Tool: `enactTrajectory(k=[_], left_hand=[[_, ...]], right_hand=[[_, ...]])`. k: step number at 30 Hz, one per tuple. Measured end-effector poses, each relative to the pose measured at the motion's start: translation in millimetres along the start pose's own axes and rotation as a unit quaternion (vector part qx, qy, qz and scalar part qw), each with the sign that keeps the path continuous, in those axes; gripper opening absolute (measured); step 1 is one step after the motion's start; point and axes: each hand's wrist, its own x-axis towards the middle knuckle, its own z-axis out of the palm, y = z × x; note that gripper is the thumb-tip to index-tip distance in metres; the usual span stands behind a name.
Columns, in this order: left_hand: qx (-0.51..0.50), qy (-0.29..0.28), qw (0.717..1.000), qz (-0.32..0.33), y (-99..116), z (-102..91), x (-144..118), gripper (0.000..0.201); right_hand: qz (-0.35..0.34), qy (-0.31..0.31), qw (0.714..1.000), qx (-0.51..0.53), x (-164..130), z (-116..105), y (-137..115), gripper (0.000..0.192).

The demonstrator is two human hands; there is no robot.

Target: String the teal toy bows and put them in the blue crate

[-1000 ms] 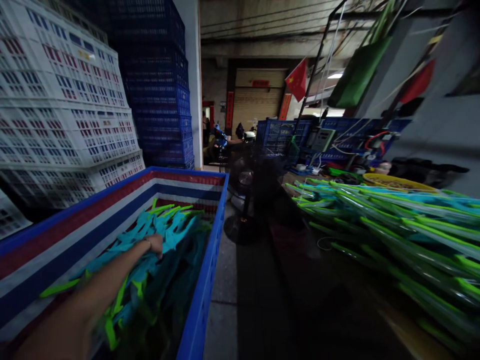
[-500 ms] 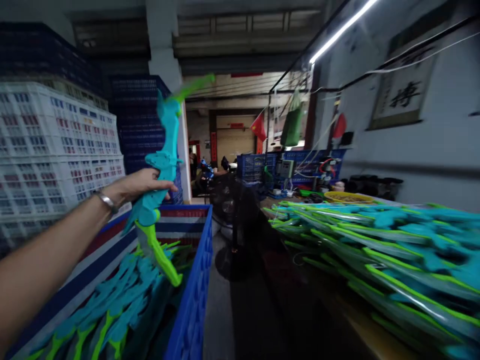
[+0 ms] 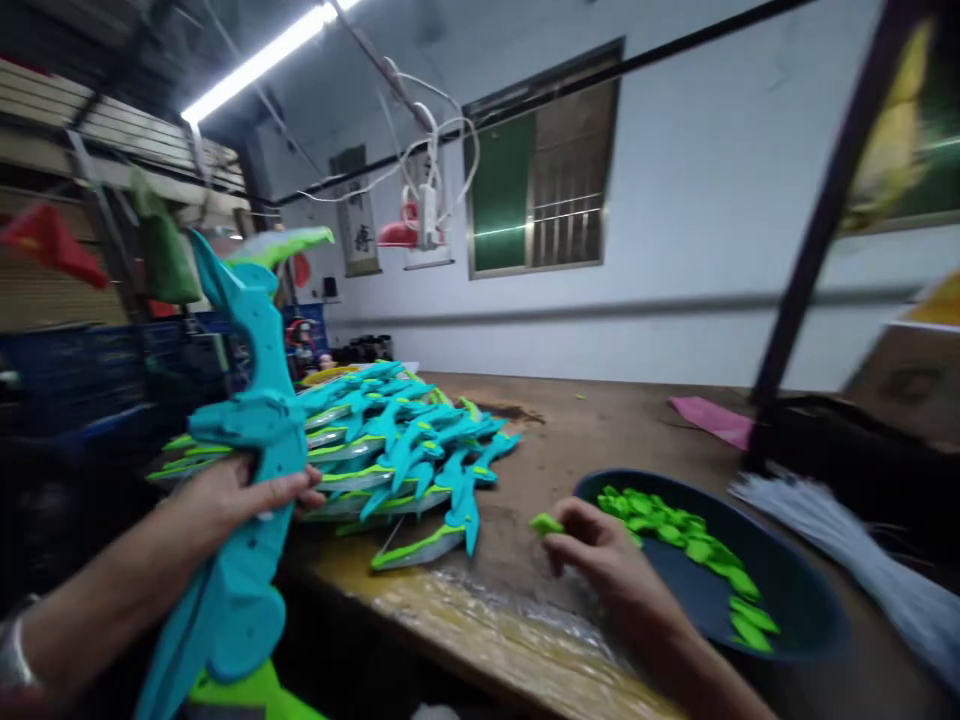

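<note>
My left hand (image 3: 240, 497) grips the middle of a teal and green plastic toy bow (image 3: 244, 470), held upright in front of the table's left end. My right hand (image 3: 600, 560) pinches a small green plastic piece (image 3: 546, 523) at the near rim of a dark round tray (image 3: 795, 620). Several more green pieces (image 3: 690, 540) lie in that tray. A pile of teal and green bows (image 3: 397, 440) lies on the wooden table (image 3: 600, 430) between my hands and the far left.
A bundle of pale thin rods (image 3: 862, 560) lies at the right. A pink sheet (image 3: 712, 420) rests further back on the table. A dark post (image 3: 817, 240) rises at the right. Blue crates (image 3: 67, 370) stand at the left, and a cable with a socket (image 3: 427, 200) hangs overhead.
My view swung right from the blue crate of bows to the table. My left hand lifted one bow out of the crate and carried it over. My right hand came into view holding a green piece.
</note>
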Motion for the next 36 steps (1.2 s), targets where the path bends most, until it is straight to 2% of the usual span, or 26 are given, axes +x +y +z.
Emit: enactTrajectory(k=[2,5,8,11,17,22,27,32,36], left_hand=[[-0.051,-0.107,0.993,0.004,-12,41.9,4,0.050],[-0.081,-0.194,0.978,0.007,-17,81.3,-12,0.047],[-0.190,-0.257,0.946,-0.052,-16,102.0,-33,0.056],[-0.280,-0.263,0.917,-0.108,-21,113.8,-46,0.061],[-0.300,-0.249,0.915,-0.101,-38,115.7,-48,0.070],[-0.287,-0.225,0.931,0.002,-37,110.0,-51,0.068],[-0.308,-0.249,0.918,-0.023,-41,111.1,-58,0.075],[-0.305,-0.219,0.927,-0.016,-36,110.6,-64,0.073],[-0.282,-0.184,0.942,0.003,-30,109.2,-68,0.069]], right_hand=[[0.039,-0.039,0.995,0.079,-9,17,-2,0.043],[0.073,-0.101,0.978,0.169,-14,58,-10,0.036],[0.071,-0.132,0.967,0.206,-19,85,-19,0.034],[0.058,-0.140,0.970,0.190,-20,99,-26,0.028],[-0.044,-0.123,0.984,0.125,-13,125,-32,0.017],[-0.121,-0.069,0.989,0.052,-12,140,-29,0.012],[-0.205,-0.038,0.977,-0.047,-16,142,-35,0.009],[-0.242,-0.041,0.964,-0.106,-21,139,-41,0.008],[-0.240,-0.036,0.961,-0.129,-24,135,-43,0.007]])
